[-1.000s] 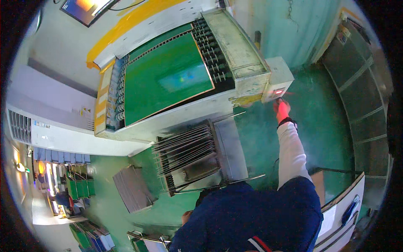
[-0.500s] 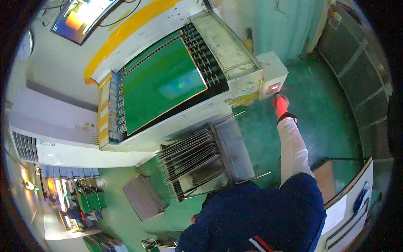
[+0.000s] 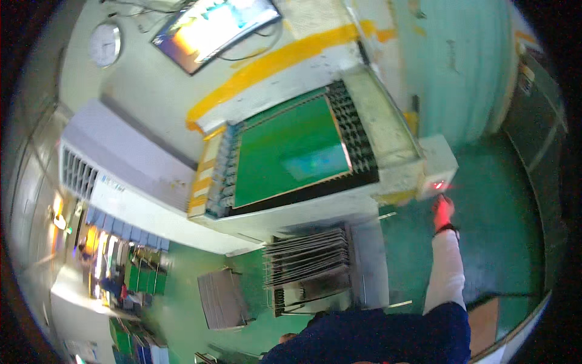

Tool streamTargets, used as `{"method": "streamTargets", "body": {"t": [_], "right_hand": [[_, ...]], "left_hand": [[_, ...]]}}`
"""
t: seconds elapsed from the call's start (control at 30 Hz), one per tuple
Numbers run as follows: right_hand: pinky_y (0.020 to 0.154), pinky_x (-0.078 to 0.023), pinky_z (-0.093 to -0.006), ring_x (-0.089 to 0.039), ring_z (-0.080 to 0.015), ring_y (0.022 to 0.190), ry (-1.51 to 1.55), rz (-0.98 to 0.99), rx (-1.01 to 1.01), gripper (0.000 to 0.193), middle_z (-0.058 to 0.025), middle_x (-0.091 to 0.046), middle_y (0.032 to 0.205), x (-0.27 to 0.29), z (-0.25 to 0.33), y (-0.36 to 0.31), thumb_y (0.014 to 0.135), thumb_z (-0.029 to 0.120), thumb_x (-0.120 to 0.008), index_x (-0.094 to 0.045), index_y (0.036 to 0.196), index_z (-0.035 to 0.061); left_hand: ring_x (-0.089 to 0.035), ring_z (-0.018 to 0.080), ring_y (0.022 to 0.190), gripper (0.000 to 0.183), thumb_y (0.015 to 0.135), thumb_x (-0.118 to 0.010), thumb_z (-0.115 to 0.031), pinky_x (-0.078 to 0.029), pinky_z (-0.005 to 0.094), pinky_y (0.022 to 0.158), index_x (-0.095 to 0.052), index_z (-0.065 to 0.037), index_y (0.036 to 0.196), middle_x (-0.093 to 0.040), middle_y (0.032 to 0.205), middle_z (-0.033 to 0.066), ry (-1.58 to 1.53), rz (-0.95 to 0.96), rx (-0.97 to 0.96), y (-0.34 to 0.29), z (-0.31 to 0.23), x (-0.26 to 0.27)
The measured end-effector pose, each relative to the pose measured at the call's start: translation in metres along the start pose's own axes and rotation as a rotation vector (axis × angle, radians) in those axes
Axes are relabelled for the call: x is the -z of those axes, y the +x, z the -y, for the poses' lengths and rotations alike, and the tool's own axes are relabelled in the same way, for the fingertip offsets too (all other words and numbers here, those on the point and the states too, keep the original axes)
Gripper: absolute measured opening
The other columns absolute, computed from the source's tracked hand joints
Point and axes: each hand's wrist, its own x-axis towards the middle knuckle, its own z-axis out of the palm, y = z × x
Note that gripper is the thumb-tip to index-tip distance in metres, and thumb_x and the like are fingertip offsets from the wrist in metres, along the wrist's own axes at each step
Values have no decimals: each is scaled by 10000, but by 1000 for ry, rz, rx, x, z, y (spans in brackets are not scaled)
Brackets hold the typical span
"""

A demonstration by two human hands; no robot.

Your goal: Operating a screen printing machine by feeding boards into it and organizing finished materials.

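Observation:
My right arm, in a white sleeve with a dark band at the wrist, stretches forward to a pale control box (image 3: 438,159). My right hand (image 3: 444,211) is at the box's lower front, just under a small red-lit display (image 3: 438,185). Its fingers are closed at a small dark spot there; whether they grip a knob or switch is too blurred to tell. Red light falls on the hand. Of my left hand (image 3: 287,338) only a bit of skin shows beside my dark blue top; its fingers are hidden.
Left of the box, a large green panel (image 3: 291,151) lies on a machine's roller conveyor (image 3: 351,130). Before it stands a rack (image 3: 309,261) of upright thin plates, with a stack of grey sheets (image 3: 223,298) to its left. A screen (image 3: 212,30) hangs above.
My view has tilted up and turned left, so everything sits lower and further right. My right hand stays at the control box beneath the display.

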Motion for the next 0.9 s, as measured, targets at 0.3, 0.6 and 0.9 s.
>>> {"method": "streamTargets", "body": {"t": [0.3,0.6,0.9], "right_hand": [[433,-361,-242,-472,-87,537,-85,15,-12,151,14,-533,713,-8,-1,12,891,127,-610,-592,1020,51],[445,-353,-229,-480,-75,563,-36,-72,-21,138,35,-509,697,-7,12,-7,891,134,-603,-583,997,49],[433,-382,-245,-489,-100,498,95,102,0,80,9,-571,677,-15,-3,5,856,118,-636,-626,897,50]], "left_hand": [[-646,184,801,372,780,-758,-285,-511,339,749,-694,7,1002,-705,919,109,-22,-28,122,-1,0,-3],[-647,194,812,344,794,-739,-304,-513,349,759,-700,7,935,-703,909,111,-35,-90,154,-14,11,-14],[-617,229,945,356,918,-559,-325,-487,381,849,-679,5,971,-672,1038,124,112,86,-155,23,4,17]]}}
